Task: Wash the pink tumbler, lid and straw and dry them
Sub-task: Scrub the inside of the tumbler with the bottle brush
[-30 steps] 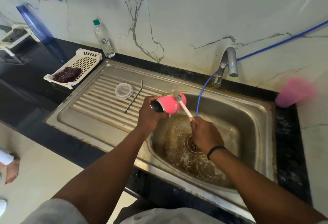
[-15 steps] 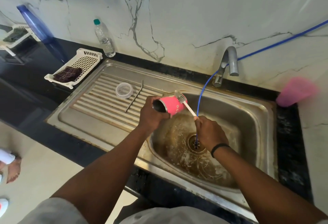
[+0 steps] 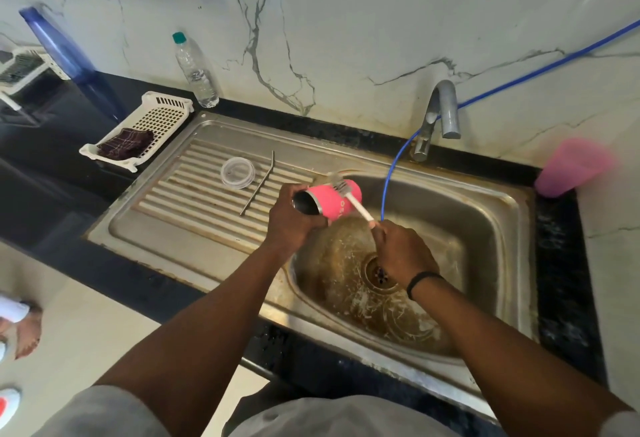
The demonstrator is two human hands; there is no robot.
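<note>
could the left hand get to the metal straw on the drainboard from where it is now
Probably yes, but not freely: the straw lies uncovered on the ribbed drainboard just beside the left hand, nothing between them. That hand grips the pink tumbler, so it must put that down first.

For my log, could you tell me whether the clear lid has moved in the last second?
No; the lid lies on the drainboard, just left of the straw, as before.

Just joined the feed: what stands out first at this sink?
The pink tumbler, held sideways over the basin by the left hand, while the right hand scrubs its outside with a white brush. The lid and straw lie on the drainboard.
</note>
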